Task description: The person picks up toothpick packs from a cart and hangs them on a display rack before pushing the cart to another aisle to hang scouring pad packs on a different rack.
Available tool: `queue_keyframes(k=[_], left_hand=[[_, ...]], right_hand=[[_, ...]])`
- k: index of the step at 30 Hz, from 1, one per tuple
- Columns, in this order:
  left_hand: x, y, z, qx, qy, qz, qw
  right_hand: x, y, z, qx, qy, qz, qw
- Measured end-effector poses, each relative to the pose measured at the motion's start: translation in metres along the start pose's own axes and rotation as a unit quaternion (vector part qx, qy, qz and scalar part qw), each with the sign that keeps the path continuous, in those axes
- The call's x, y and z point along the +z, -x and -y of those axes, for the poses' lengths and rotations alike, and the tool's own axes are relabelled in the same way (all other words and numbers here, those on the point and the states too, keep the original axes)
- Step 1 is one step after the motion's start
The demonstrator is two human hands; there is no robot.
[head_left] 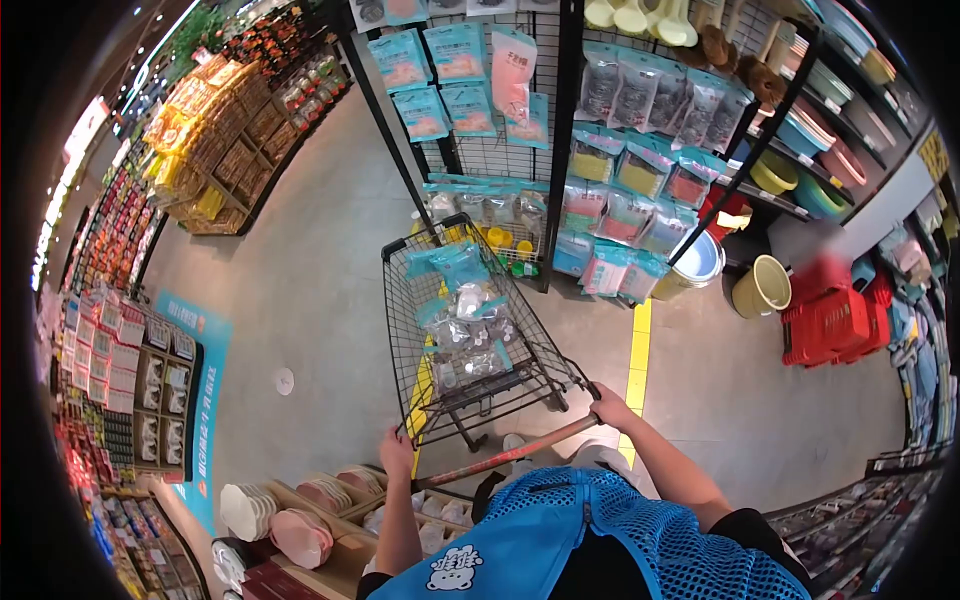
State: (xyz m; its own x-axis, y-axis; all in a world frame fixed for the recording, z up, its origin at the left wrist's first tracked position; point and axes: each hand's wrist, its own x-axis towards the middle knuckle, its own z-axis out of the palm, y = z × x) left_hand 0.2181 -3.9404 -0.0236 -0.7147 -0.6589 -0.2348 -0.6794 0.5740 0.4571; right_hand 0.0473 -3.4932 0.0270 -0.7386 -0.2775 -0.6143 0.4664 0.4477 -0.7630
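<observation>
A black wire shopping cart (405, 330) stands in front of me, with several clear packets with blue tops (470, 310) inside it. My left hand (397, 452) is closed at the left end of the cart's red handle (510, 450), by the basket corner. At the handle's right end, my right hand (611, 408) is wrapped round the bar near the other basket corner. The cart's far end is close to a wire rack (500, 150) hung with blue and pink packets.
Hanging packets (640, 165) fill a rack at the right. Beyond are a white bucket (695, 265), a beige bucket (762, 288) and red baskets (830, 320). Bowls (300, 537) lie in boxes at the lower left. A snack display (225, 140) stands farther left.
</observation>
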Motion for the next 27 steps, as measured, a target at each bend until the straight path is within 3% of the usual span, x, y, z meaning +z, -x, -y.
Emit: queue_keyframes(k=[7, 14, 16, 22, 25, 27], left_hand=[[0.027, 0.019, 0.016, -0.055, 0.141, 0.039, 0.988], [0.04, 0.057, -0.01, 0.046, 0.111, 0.051, 0.991], [0.037, 0.077, -0.039, 0.089, 0.122, 0.037, 0.988], [0.073, 0.091, -0.057, 0.057, 0.161, 0.104, 0.98], [0.1, 0.095, -0.063, 0.076, 0.275, 0.114, 0.952], [0.101, 0.094, -0.078, 0.109, 0.202, 0.118, 0.966]], right_hand=[[-0.004, 0.046, -0.081, -0.02, 0.007, -0.044, 0.999], [-0.023, 0.1, -0.138, -0.03, 0.02, -0.091, 0.995], [-0.034, 0.12, -0.134, 0.019, 0.025, -0.11, 0.993], [-0.057, 0.149, -0.188, 0.025, 0.03, -0.175, 0.984], [-0.065, 0.173, -0.199, 0.06, 0.028, -0.191, 0.979], [-0.069, 0.188, -0.196, 0.043, 0.022, -0.201, 0.978]])
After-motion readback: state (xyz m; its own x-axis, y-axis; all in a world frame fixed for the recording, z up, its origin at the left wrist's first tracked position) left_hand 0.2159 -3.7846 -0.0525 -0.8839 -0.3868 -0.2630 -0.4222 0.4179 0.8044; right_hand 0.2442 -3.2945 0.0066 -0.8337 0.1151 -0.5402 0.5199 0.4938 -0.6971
